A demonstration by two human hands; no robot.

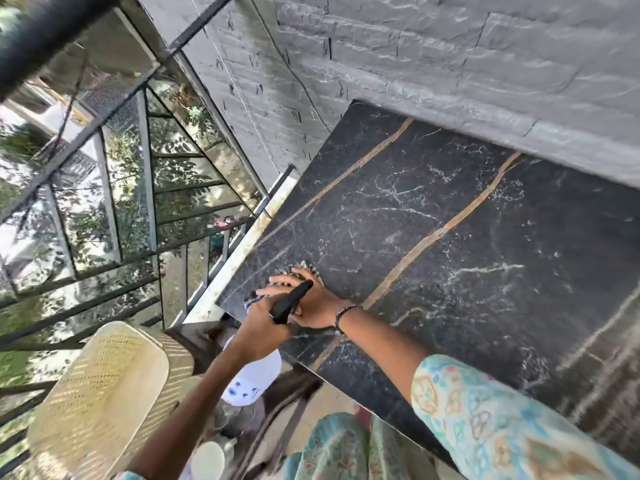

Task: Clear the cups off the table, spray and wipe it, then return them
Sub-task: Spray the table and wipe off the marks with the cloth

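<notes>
The black marble table lay bare of cups, wiping seemingly under way. The right hand pressed spread fingers flat on a striped cloth at the table's near-left corner; unwiped surface stretched away to its right. The left hand gripped a black spray handle, its white bottle half hidden. One pale, blurred cup showed below the table.

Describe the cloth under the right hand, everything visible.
The cloth lies on the dark marble-look table near its left corner, pressed flat under the right hand. Only edges show: a striped or checked grey-and-white weave beyond the fingers, and a bit by the left hand. It looks thin and crumpled. Its full size and shape are hidden, and motion blur hides finer detail.
</notes>
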